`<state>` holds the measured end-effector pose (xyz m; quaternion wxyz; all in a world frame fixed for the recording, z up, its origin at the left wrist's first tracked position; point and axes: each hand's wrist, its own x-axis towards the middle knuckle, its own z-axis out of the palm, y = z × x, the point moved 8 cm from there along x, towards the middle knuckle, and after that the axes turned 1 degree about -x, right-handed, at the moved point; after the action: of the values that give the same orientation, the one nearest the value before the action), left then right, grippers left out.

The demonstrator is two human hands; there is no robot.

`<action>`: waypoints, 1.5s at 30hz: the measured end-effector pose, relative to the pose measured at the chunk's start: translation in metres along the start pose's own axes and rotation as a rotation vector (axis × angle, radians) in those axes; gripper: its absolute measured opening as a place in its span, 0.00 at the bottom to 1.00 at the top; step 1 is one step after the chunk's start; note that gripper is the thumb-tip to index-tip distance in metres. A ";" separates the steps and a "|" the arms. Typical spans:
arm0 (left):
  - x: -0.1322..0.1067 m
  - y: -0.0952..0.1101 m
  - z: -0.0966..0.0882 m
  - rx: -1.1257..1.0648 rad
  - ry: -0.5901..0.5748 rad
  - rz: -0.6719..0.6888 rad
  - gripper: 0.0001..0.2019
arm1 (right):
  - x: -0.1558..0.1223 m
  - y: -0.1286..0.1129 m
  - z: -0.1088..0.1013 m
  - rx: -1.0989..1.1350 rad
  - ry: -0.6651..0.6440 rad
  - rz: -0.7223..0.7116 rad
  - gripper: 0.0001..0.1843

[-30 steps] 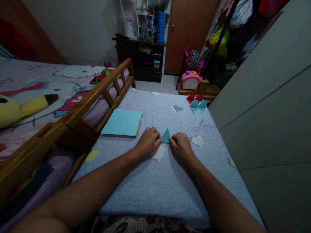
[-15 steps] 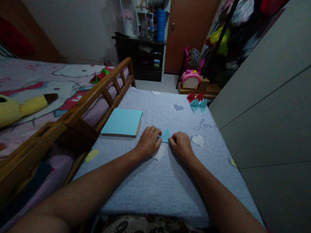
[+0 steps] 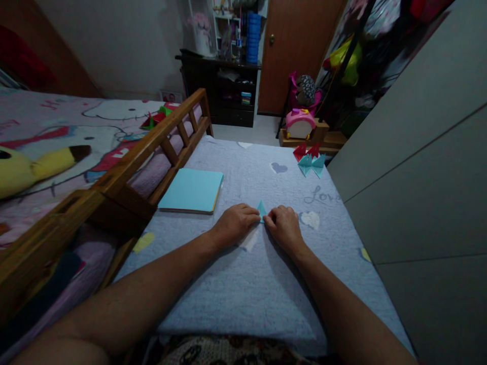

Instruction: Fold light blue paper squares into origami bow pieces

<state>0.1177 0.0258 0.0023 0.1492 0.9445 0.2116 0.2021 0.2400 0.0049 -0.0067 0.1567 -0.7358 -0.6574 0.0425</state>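
Observation:
A small light-blue folded paper [image 3: 262,209] lies on the cloth-covered surface, its pointed tip facing away from me. From the left, my left hand [image 3: 238,222] presses closed fingers onto the paper's left side and lower part. My right hand [image 3: 283,225] pinches the right edge with thumb and fingertips. Between the two sets of fingertips only the tip and a narrow strip of the paper show; the rest is hidden. To the left of my left hand rests a stack of square paper [image 3: 192,190] with a light-blue sheet on top.
Blue folded paper pieces [image 3: 311,165] and red ones [image 3: 305,150] sit at the far right corner of the surface [image 3: 228,294]. A wooden rail [image 3: 152,152] borders the left side, and a pale cabinet [image 3: 426,167] stands close on the right.
My left hand has moved slightly right, its fingers now further over the paper and covering more of its left side. My right hand stays in about the same place.

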 end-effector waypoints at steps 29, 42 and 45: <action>-0.003 -0.022 -0.003 -0.160 0.098 -0.199 0.06 | -0.004 -0.013 0.002 0.237 -0.074 -0.261 0.10; -0.003 -0.031 -0.003 -0.092 0.024 -0.424 0.04 | -0.004 -0.024 0.004 0.051 -0.045 -0.143 0.05; -0.003 -0.032 -0.001 -0.069 -0.017 -0.468 0.05 | -0.005 -0.025 0.004 0.021 -0.059 -0.126 0.04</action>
<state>0.1036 0.0520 -0.0097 0.2261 0.8657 0.4165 0.1612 0.2145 0.0029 -0.0045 0.1473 -0.6896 -0.7064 0.0613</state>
